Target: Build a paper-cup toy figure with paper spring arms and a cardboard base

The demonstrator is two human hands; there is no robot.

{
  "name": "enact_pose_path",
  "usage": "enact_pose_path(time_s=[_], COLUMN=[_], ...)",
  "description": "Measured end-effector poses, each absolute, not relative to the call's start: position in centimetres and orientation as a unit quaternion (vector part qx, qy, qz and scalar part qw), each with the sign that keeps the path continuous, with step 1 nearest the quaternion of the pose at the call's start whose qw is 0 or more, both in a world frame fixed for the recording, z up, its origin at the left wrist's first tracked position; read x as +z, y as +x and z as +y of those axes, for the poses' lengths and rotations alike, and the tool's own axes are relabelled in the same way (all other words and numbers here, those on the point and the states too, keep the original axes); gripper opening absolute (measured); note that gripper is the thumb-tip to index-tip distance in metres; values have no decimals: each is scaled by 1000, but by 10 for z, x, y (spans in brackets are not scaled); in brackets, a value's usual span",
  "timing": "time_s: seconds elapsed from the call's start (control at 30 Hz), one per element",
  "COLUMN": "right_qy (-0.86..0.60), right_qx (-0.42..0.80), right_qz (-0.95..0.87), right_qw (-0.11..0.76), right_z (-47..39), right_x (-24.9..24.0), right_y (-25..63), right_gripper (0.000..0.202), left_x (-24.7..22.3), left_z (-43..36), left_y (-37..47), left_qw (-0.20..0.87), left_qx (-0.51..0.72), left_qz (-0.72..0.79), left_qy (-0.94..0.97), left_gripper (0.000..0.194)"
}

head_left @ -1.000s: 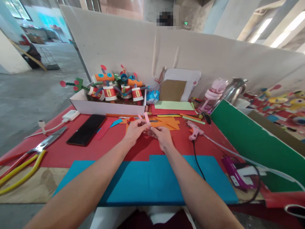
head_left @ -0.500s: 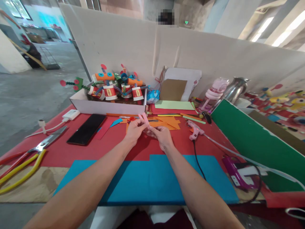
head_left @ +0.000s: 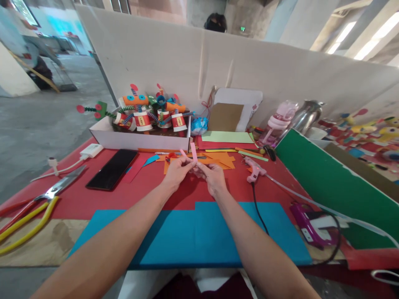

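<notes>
Pinched between my two hands is a pink paper strip, its two ends sticking up and apart. My left hand has thumb and fingers closed on the strip from the left. My right hand pinches it from the right, thumb meeting the left thumb. The strip's lower part is hidden by my fingers. Orange paper pieces lie on the red table covering just beyond the hands. A pink glue gun rests to the right of my right hand.
At the left lie a black phone, large shears and a white charger. A white box holds several paper-cup figures. Blue sheets cover the front edge. A green board and a purple power strip stand right.
The pink strip's ends have spread apart, one now standing more upright. My hands stay together at nearly the same place. A person has come into view at the far left.
</notes>
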State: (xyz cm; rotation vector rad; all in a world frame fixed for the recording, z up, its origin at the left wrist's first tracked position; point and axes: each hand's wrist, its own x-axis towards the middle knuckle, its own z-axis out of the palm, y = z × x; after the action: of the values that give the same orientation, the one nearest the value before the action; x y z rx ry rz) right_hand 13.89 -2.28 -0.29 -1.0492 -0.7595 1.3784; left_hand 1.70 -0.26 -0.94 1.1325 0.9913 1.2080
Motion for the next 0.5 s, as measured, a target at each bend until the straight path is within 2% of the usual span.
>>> enact_pose_path(time_s=[0.5], right_qy=[-468], right_qx=[538], right_qz=[-379], right_qw=[589], right_z=[-21], right_x=[-5], right_y=[141], right_gripper=[21], left_x=[-8], left_z=[-5], left_y=[18], left_qw=[602], left_qx=[499], left_qz=[402], left_qy=[477], left_gripper=[30])
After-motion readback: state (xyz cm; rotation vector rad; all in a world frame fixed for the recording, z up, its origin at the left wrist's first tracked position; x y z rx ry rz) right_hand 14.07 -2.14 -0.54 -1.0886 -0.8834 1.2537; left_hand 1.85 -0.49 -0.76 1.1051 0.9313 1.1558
